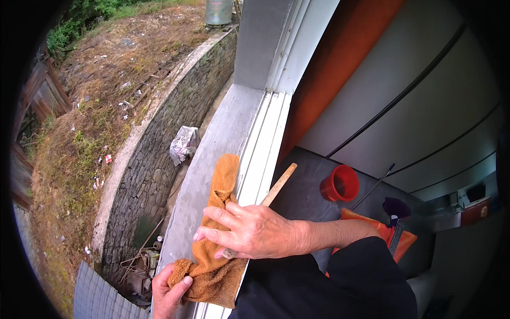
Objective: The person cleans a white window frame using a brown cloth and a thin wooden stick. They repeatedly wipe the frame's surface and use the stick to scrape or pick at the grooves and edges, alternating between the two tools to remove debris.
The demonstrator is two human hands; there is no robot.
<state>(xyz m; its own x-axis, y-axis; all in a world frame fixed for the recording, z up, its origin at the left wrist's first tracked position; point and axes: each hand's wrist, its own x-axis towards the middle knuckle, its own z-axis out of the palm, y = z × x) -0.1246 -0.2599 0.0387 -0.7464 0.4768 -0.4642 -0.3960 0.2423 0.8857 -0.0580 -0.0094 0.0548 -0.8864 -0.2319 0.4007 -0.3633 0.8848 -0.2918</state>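
Note:
An orange-brown terry cloth (219, 239) lies bunched along the grey concrete window sill (215, 135) and over part of the white window track (259, 147). My left hand (167, 293) pinches its near end between thumb and fingers. Over the middle of the cloth, my right hand (255, 231) reaches across with its fingertips touching the fabric. A wooden stick (281, 183) runs under the right palm, held there, and its rounded lower end shows beside the thumb. The middle of the stick is hidden by the hand.
Inside stand a red bucket (339, 183), an orange dustpan-like item (404, 243), and an orange curtain (338, 75) beside the window. Outside, beyond the sill's edge, is a drop to a narrow passage with a stone retaining wall (159, 159) and a crumpled plastic bag (184, 143).

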